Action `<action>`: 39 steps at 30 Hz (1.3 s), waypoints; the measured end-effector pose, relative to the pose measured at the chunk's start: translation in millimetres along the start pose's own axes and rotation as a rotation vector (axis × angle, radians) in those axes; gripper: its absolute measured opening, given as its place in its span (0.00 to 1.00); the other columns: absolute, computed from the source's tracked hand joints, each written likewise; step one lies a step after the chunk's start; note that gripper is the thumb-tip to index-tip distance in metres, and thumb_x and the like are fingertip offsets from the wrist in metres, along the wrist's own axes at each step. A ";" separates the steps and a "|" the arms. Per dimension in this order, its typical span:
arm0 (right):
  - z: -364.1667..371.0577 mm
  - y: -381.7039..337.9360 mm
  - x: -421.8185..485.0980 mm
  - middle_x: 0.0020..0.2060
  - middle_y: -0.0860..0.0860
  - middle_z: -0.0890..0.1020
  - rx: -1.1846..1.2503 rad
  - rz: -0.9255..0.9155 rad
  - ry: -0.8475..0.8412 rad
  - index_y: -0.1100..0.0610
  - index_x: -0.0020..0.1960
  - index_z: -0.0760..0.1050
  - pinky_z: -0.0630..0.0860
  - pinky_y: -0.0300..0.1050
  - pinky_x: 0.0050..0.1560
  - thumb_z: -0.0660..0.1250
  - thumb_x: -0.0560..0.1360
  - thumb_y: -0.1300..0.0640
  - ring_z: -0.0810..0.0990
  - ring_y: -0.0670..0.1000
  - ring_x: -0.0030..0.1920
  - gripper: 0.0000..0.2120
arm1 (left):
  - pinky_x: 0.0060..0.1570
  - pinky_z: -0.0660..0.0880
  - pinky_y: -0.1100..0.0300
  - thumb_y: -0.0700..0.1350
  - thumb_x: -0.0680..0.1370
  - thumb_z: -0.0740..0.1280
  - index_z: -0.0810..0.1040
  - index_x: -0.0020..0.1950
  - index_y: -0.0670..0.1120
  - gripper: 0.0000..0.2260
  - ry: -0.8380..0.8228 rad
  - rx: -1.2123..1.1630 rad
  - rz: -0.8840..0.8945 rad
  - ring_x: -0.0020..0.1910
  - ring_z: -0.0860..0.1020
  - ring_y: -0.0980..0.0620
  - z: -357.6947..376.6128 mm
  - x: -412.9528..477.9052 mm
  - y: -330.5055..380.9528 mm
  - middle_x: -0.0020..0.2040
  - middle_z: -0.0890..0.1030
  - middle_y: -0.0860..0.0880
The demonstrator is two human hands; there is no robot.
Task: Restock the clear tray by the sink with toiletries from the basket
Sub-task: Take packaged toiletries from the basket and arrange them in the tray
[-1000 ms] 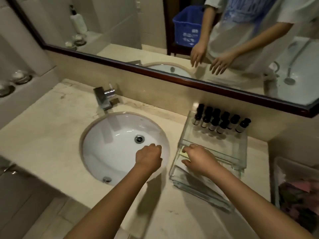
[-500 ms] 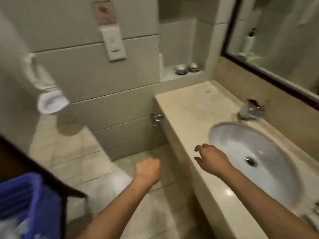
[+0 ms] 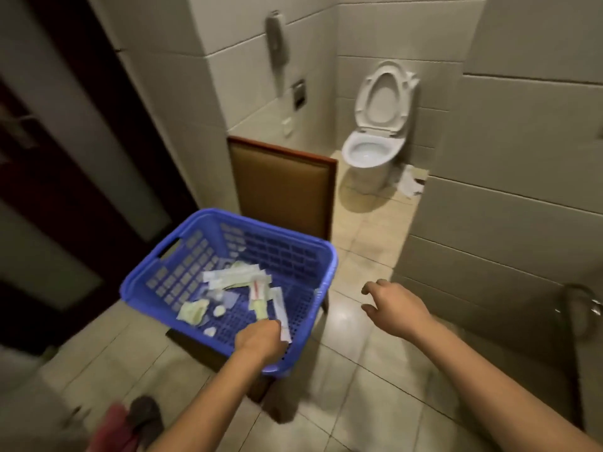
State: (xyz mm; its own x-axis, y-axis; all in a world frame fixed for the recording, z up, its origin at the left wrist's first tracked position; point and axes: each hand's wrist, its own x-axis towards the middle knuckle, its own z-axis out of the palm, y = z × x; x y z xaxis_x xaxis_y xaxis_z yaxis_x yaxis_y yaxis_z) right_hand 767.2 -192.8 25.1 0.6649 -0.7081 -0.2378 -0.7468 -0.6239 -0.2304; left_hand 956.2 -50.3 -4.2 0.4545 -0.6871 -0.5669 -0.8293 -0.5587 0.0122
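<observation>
Fingers [image 3: 272,324] of the left hand [image 3: 259,337] are curled down inside the blue basket [image 3: 326,272], over the near end of a long white sachet [image 3: 277,298]. Fingertips are hidden under the knuckles and blurred, so it cannot be told whether a pinch is closed. The right hand [image 3: 394,305] is held over the floor [image 3: 359,402] beside the basket, fingers apart, nothing held.

Stock noted: flat sachets [image 3: 235,278] and small packets loose on the basket bottom, some overlapping. These are judged light, thin, floppy and probably slick. A pinch across one end or the middle is advised. Neighbouring packets may be dragged along.

The clear tray is not in view. The basket is seated on a chair [image 3: 280,187] with a padded back on its far side.

Surroundings: toilet [image 3: 372,148] with the lid up, wall phone [image 3: 277,44]. The basket walls are high, so a lift clear of the rim is required.
</observation>
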 end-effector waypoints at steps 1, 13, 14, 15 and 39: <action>0.7 -15.4 12.0 0.61 0.52 0.74 -0.014 -0.043 -0.018 0.53 0.65 0.68 0.74 0.47 0.55 0.58 0.78 0.49 0.73 0.56 0.61 0.17 | 0.53 0.73 0.51 0.51 0.79 0.59 0.72 0.61 0.46 0.13 -0.011 -0.041 -0.043 0.57 0.76 0.45 3.1 -0.4 -17.7 0.58 0.77 0.46; 28.1 -93.2 144.3 0.60 0.54 0.73 -0.137 -0.335 -0.268 0.55 0.63 0.68 0.75 0.51 0.52 0.58 0.79 0.50 0.74 0.56 0.59 0.15 | 0.54 0.73 0.56 0.53 0.79 0.58 0.70 0.51 0.50 0.08 -0.054 -0.334 -0.364 0.60 0.76 0.48 21.0 25.2 -119.5 0.61 0.77 0.47; 29.7 -91.2 158.2 0.60 0.54 0.73 -0.149 -0.343 -0.295 0.55 0.63 0.68 0.75 0.51 0.53 0.58 0.79 0.50 0.74 0.56 0.58 0.15 | 0.54 0.72 0.56 0.53 0.79 0.59 0.68 0.49 0.51 0.06 -0.059 -0.348 -0.385 0.59 0.76 0.48 17.8 32.4 -122.2 0.61 0.77 0.47; 30.8 -88.8 169.4 0.60 0.54 0.73 -0.159 -0.347 -0.320 0.55 0.63 0.68 0.75 0.51 0.53 0.58 0.79 0.50 0.75 0.56 0.58 0.15 | 0.54 0.72 0.57 0.52 0.79 0.59 0.67 0.48 0.51 0.06 -0.067 -0.357 -0.404 0.59 0.76 0.47 14.5 38.8 -124.0 0.60 0.77 0.47; 254.2 -130.7 381.1 0.31 0.52 0.65 -0.007 -0.015 -0.591 0.55 0.35 0.59 0.58 0.44 0.29 0.55 0.79 0.59 0.61 0.50 0.28 0.15 | 0.38 0.69 0.55 0.45 0.81 0.58 0.74 0.54 0.42 0.09 -0.256 -0.499 -0.392 0.44 0.77 0.44 111.7 353.1 -172.2 0.42 0.74 0.45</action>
State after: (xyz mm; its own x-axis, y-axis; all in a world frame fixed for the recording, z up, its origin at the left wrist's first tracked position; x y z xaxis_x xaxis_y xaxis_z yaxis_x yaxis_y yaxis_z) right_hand 1122.0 -297.0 -275.3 0.5694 -0.3961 -0.7203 -0.7361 -0.6357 -0.2324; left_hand 1223.2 -144.8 -298.5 0.5483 -0.2931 -0.7832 -0.3422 -0.9332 0.1096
